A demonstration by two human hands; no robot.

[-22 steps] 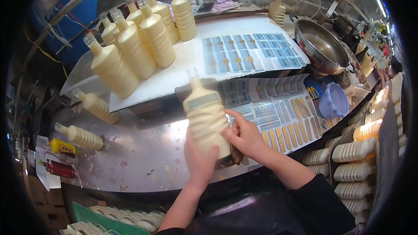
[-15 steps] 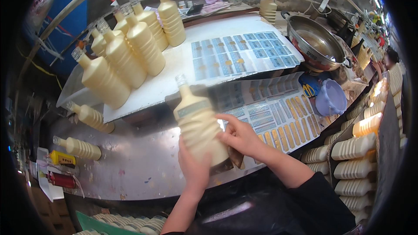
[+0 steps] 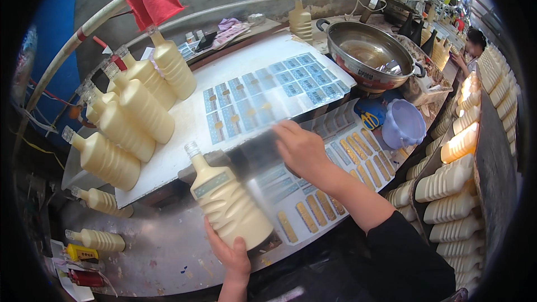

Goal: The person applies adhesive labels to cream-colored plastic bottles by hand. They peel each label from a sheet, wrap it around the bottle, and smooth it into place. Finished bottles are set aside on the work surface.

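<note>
My left hand (image 3: pixel 229 254) is closed around the base of a cream-coloured ribbed bottle (image 3: pixel 232 210) with a clear threaded neck, tilted to the left. A grey-blue label (image 3: pixel 211 185) sits on the bottle's shoulder. My right hand (image 3: pixel 301 150) is apart from the bottle, over the front edge of the white board (image 3: pixel 173 156); its fingers are blurred by motion. Beyond its fingertips lies a sheet of blue labels (image 3: pixel 305 78), some with gold spots. Below it, a sheet of gold strip labels (image 3: pixel 319 211) and blue-grey ones is partly covered by my right forearm.
Several cream bottles (image 3: pixel 146 109) stand on the board's left; two lie on the metal table (image 3: pixel 168 251). At right are a steel pan (image 3: pixel 369 50), a lilac bucket (image 3: pixel 404 124), yellow-handled scissors (image 3: pixel 369 120) and racked bottles (image 3: pixel 447 212). A red cloth (image 3: pixel 151 1) hangs on a rail. Another person (image 3: pixel 472 47) is far right.
My right hand has left the bottle and moved up toward the blue label sheet. My left hand keeps the bottle, now lower left in view. The whole view has shifted.
</note>
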